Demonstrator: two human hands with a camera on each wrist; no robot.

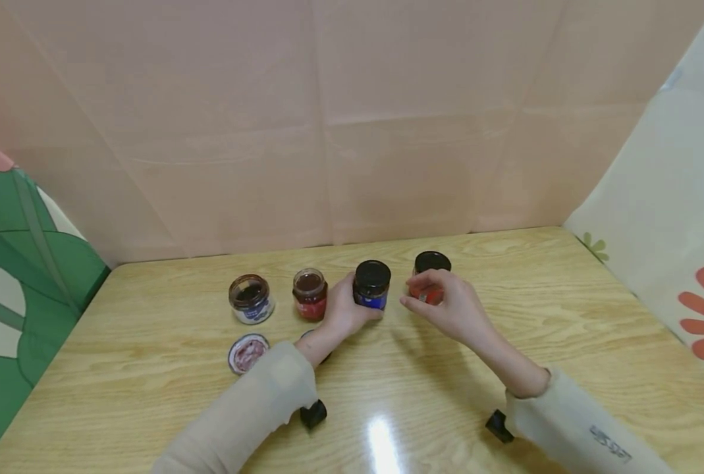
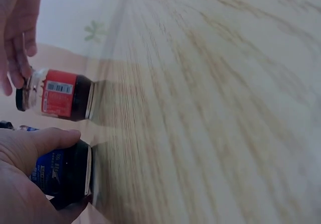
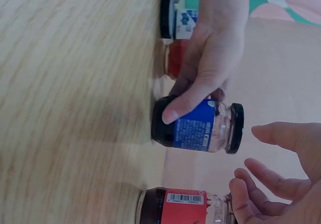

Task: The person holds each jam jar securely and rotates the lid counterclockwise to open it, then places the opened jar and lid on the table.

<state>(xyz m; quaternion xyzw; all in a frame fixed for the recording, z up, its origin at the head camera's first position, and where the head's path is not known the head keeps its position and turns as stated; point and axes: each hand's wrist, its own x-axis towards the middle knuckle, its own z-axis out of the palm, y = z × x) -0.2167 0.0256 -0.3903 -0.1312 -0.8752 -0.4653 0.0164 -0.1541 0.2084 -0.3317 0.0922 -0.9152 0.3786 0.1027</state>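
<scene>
Barcode on red-label jar (image 2: pixel 64 94) in wrist views, hand-hidden overhead.

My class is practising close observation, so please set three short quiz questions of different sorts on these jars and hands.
1. True or false: the left hand grips the blue-label jar.
2. How many jars in the row stand without a lid?
3. The right hand is at: A) the red-label jar, B) the loose lid, C) the table edge.

Key: 1 true. 2 two, the white-label jar and the open red jar. 3 A.
</scene>
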